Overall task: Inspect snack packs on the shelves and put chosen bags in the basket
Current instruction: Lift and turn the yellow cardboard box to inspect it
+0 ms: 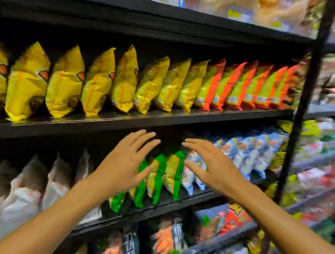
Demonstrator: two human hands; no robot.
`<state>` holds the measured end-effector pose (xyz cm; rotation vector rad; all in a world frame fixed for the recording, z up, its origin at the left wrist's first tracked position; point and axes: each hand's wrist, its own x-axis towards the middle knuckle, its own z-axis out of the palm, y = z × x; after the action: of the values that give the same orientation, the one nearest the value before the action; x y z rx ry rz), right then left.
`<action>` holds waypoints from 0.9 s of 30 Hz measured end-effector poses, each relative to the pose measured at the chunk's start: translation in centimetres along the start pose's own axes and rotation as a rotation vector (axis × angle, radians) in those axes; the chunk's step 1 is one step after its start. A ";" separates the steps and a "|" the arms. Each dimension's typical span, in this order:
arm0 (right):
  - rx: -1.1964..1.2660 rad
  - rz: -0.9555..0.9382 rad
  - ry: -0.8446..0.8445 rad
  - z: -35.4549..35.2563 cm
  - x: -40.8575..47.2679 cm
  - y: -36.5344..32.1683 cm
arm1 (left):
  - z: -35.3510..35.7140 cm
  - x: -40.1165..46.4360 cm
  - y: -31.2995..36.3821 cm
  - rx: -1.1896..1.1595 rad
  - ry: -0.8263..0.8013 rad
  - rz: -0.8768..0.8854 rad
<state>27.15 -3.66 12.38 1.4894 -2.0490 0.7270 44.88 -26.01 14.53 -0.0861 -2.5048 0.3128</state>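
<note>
Black shelves [122, 121] with flat, slightly glossy boards carry rows of puffed foil snack bags standing on edge, their skins crinkled and shiny. On the upper board stand yellow bags [65, 83] with pointed crimped tops, and to their right a row of orange and yellow bags [233, 86]. On the board below, green and yellow bags [158, 176] stand in the middle, with pale blue and white bags [247, 152] just to their right and soft white bags [23, 191], blurred, to their left. The lowest row shows darker packs with orange print, too blurred to read.

Both bare forearms reach up toward the middle board. The left hand [127, 161] is released, fingers straight and spread, in front of the green and yellow bags. The right hand [211, 167] is also released, fingers straight and thumb apart, before the pale blue and white bags. Whether either hand touches a bag cannot be told. No basket is in view.
</note>
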 end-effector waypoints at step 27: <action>-0.385 1.191 -0.238 -22.7 -48.5 34.0 | 33.7 30.1 56.2 -0.498 -0.381 0.590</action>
<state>9.90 53.95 -7.79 0.0176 -2.9689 0.4748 0.26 25.66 -8.69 -1.0628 -2.8284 -0.0849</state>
